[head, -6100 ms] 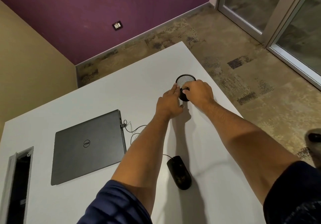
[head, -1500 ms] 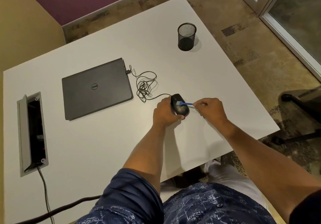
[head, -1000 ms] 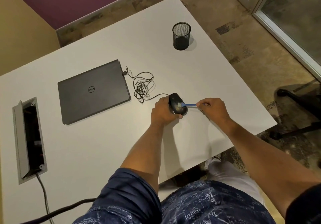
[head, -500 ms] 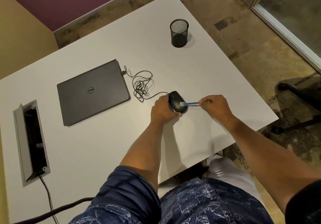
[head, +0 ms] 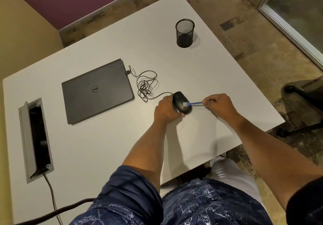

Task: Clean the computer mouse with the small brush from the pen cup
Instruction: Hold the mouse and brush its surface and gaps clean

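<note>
A black wired computer mouse (head: 180, 101) lies on the white table (head: 108, 148), right of centre. My left hand (head: 166, 110) grips its left side and near end. My right hand (head: 218, 105) pinches the handle of a small blue brush (head: 193, 103), whose pale bristles rest on the mouse's right flank. The black mesh pen cup (head: 185, 33) stands upright at the far right of the table, apart from both hands, with nothing visible in it.
A closed grey laptop (head: 97, 91) lies left of the mouse, with the tangled mouse cable (head: 146, 86) between them. An open cable hatch (head: 35, 139) sits at the table's left edge. The table's right edge runs just beyond my right hand; a chair base (head: 302, 92) stands past it.
Both hands left the pen cup and came to the mouse. Over the last second the brush head has stayed on the mouse's right side with small shifts; the camera view has drifted slightly.
</note>
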